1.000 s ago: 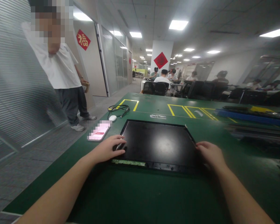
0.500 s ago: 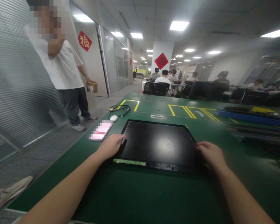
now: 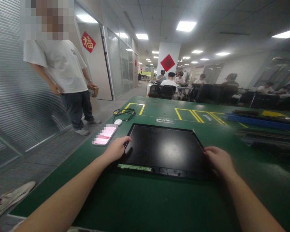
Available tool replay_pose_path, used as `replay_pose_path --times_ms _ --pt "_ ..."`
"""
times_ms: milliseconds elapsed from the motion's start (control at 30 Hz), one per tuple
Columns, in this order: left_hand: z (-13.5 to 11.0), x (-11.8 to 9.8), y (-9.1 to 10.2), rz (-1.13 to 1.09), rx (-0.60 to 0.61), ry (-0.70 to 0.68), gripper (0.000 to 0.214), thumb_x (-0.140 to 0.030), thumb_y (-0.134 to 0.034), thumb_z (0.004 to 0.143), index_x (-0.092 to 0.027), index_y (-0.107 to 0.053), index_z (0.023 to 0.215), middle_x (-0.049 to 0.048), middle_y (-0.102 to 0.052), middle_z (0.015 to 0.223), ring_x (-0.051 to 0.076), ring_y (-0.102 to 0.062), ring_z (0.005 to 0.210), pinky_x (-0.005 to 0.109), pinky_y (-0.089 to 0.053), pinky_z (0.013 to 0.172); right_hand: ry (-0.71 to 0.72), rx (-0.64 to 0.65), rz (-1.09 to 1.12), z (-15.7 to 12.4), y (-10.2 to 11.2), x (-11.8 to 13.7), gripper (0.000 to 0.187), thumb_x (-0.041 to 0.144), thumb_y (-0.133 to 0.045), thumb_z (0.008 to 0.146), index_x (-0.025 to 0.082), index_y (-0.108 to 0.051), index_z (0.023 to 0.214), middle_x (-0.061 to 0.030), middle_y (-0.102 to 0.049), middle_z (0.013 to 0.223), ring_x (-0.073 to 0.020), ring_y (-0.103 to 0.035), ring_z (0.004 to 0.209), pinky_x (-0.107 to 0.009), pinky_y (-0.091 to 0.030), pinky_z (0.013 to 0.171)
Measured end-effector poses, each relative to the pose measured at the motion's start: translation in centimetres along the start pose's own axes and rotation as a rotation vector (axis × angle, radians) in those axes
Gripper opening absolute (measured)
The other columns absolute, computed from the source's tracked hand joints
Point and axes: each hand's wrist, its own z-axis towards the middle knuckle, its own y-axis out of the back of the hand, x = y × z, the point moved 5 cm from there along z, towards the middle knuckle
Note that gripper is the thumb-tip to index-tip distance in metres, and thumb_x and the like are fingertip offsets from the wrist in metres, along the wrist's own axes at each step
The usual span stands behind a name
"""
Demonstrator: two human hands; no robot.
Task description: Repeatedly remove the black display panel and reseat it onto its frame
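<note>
A black flat display panel [image 3: 163,146], glossy with a pale light reflection, lies face up on the green table [image 3: 145,203]. A strip of exposed green circuit board [image 3: 135,167] runs along the left part of its near edge. My left hand [image 3: 117,148] grips the panel's left edge, thumb on top. At the opposite edge, my right hand [image 3: 218,158] is closed around the right side, its fingertips partly hidden under the rim.
Left of the panel are a phone [image 3: 105,134], a white round item [image 3: 118,122] and a coiled black cable [image 3: 124,113]. Yellow tape marks [image 3: 189,114] cross the far table. A blue tray [image 3: 261,120] lies at right. A person [image 3: 62,71] holding a small carton stands beyond the left edge.
The standing person has lowered a raised arm to the waist, and the carton has turned. My left thumb has shifted slightly up on the panel's edge; the panel stays in place.
</note>
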Motion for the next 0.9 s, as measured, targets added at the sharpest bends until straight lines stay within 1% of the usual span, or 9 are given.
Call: replay_pose_path --times_ms 100,200,300,400,467,533,700,800,900 --pt "-0.1 0.0 0.0 0.003 -0.004 0.01 0.046 -0.001 -0.042 0.073 -0.023 -0.068 0.103 0.0072 -0.076 0.104 0.025 -0.069 0.102 0.036 -0.051 0.09 -0.007 0.0 0.0 0.0 -0.1 -0.1 0.03 0.034 -0.058 0.073 0.023 -0.079 0.092 -0.0064 -0.076 0.086 -0.0249 -0.068 0.083 -0.033 -0.049 0.069" --pt "-0.3 0.2 0.0 0.009 -0.015 0.027 0.045 -0.003 -0.042 0.075 -0.023 -0.067 0.107 0.0081 -0.075 0.106 0.026 -0.069 0.102 0.038 -0.052 0.091 -0.011 -0.001 0.01 0.0 -0.1 -0.1 0.029 0.033 -0.058 0.073 0.022 -0.079 0.09 -0.0065 -0.076 0.087 -0.0252 -0.068 0.085 -0.034 -0.049 0.071" --pt "-0.5 0.3 -0.1 0.005 -0.041 0.024 0.045 -0.007 -0.043 0.077 -0.021 -0.067 0.113 0.0104 -0.072 0.116 0.026 -0.067 0.111 0.039 -0.05 0.099 -0.015 0.007 0.048 -0.1 -0.1 0.0 0.029 0.033 -0.058 0.072 0.022 -0.078 0.09 -0.0065 -0.077 0.084 -0.0256 -0.069 0.083 -0.034 -0.05 0.071" --pt "-0.6 0.6 -0.1 0.016 -0.081 0.031 0.046 -0.01 -0.048 0.077 -0.017 -0.067 0.118 0.0152 -0.066 0.13 0.03 -0.059 0.125 0.045 -0.042 0.11 -0.031 0.0 0.087 -0.4 0.1 0.2 0.029 0.033 -0.058 0.072 0.022 -0.078 0.091 -0.0064 -0.076 0.082 -0.0258 -0.069 0.081 -0.035 -0.051 0.071" --pt "-0.6 1.0 -0.1 0.024 -0.085 0.055 0.047 -0.013 -0.05 0.077 -0.015 -0.067 0.121 0.0182 -0.065 0.134 0.034 -0.056 0.13 0.05 -0.038 0.113 -0.034 -0.024 0.088 -0.6 0.5 0.4 0.03 0.034 -0.058 0.072 0.022 -0.077 0.092 -0.007 -0.076 0.084 -0.0259 -0.069 0.082 -0.035 -0.051 0.072" --pt "-0.6 1.3 -0.2 0.017 -0.061 0.076 0.046 -0.015 -0.051 0.08 -0.015 -0.067 0.123 0.0186 -0.067 0.133 0.035 -0.058 0.129 0.052 -0.039 0.112 -0.02 -0.052 0.067 -0.7 0.8 0.6 0.032 0.036 -0.058 0.073 0.021 -0.077 0.094 -0.0083 -0.077 0.089 -0.0262 -0.069 0.083 -0.036 -0.051 0.074" --pt "-0.6 1.4 -0.2 -0.014 -0.004 0.105 0.051 -0.02 -0.047 0.085 -0.014 -0.064 0.133 0.016 -0.066 0.137 0.032 -0.06 0.128 0.046 -0.044 0.108 -0.031 -0.031 0.017 -0.2 0.4 -0.3 0.035 0.033 -0.059 0.073 0.02 -0.076 0.101 -0.0103 -0.076 0.097 -0.0255 -0.069 0.083 -0.034 -0.051 0.072" --pt "-0.8 1.3 -0.2 -0.043 0.014 0.126 0.055 -0.019 -0.045 0.085 -0.014 -0.061 0.138 0.0142 -0.066 0.138 0.03 -0.062 0.126 0.043 -0.046 0.106 -0.037 0.021 0.006 0.2 -0.2 -1.0 0.034 0.032 -0.062 0.072 0.019 -0.076 0.099 -0.0108 -0.076 0.097 -0.0256 -0.07 0.084 -0.034 -0.052 0.071" --pt "-1.0 1.5 -0.1 -0.134 0.0 0.17 0.058 -0.017 -0.048 0.083 -0.018 -0.059 0.14 0.0116 -0.068 0.136 0.03 -0.064 0.124 0.043 -0.047 0.105 -0.022 0.059 0.013 0.3 -0.6 -0.9 0.034 0.033 -0.064 0.071 0.019 -0.077 0.099 -0.0107 -0.076 0.094 -0.0259 -0.07 0.086 -0.033 -0.053 0.072"
